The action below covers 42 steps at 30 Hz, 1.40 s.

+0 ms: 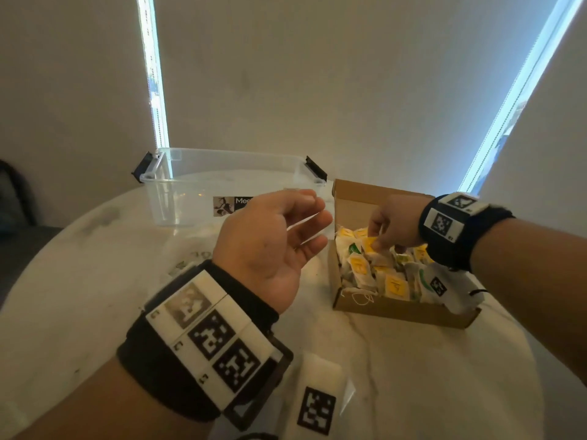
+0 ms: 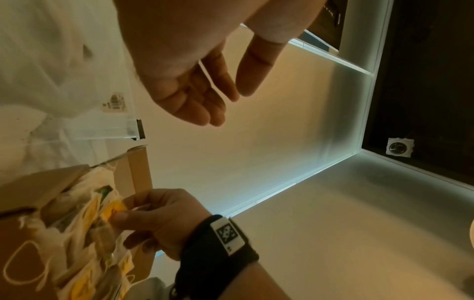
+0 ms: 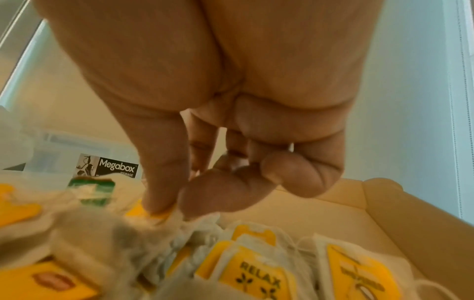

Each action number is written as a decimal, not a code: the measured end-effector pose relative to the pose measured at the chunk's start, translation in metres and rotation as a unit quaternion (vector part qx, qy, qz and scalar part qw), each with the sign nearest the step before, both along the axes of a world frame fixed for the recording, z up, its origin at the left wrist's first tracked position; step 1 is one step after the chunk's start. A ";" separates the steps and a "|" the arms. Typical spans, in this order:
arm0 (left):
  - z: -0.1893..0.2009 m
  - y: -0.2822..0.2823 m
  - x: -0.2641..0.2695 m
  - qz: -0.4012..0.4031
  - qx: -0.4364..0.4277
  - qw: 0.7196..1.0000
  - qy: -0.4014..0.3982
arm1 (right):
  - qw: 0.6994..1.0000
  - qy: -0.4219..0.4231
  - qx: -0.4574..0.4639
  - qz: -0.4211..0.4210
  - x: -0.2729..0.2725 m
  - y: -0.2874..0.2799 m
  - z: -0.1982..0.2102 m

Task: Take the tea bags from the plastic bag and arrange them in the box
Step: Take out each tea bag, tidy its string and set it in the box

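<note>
I observe the tea bags [image 1: 381,271] heaped in the open cardboard box [image 1: 400,309] on the marble table [image 1: 397,360]; my right hand [image 1: 392,225] reaches into the box, thumb and forefinger pinching a yellow-tagged tea bag [image 1: 371,242]. My left hand [image 1: 273,236] hovers beside the box, fingers loosely spread and holding nothing, with the clear Megabox storage bin [image 1: 190,192] behind it.

Blurred in the right wrist view: tea bags [image 3: 84,241] under the fingers [image 3: 164,182]. Hidden behind the left hand [image 1: 270,246]: most of the clear tub's label [image 1: 227,205]. Cut off by the left wrist view's edge: the cardboard box [image 2: 38,188]
</note>
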<state>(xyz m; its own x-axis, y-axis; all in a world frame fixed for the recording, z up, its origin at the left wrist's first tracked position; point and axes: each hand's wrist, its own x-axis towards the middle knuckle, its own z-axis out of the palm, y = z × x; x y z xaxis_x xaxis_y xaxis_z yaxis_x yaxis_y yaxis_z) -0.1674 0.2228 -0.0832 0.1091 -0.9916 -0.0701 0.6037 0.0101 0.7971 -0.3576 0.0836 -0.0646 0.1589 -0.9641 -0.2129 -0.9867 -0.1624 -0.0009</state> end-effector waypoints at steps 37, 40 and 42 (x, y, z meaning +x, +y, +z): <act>-0.021 0.022 0.117 -0.135 0.111 0.726 -0.666 | 0.992 0.021 0.060 0.105 0.190 0.073 -0.039; -0.022 0.021 0.115 -0.135 0.114 0.729 -0.662 | 0.988 0.059 0.009 0.142 0.187 0.073 -0.047; -0.022 0.019 0.114 -0.132 0.123 0.731 -0.658 | 0.990 0.007 0.006 0.138 0.186 0.070 -0.047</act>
<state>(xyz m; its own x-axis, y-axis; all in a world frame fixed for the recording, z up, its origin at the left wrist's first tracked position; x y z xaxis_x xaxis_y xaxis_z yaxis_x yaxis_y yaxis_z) -0.0533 0.2423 -0.1056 0.0502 -0.9654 -0.2560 -0.7327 -0.2097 0.6475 -0.1721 0.1541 -0.1111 0.4120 -0.8820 -0.2290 -0.9051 -0.4252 0.0093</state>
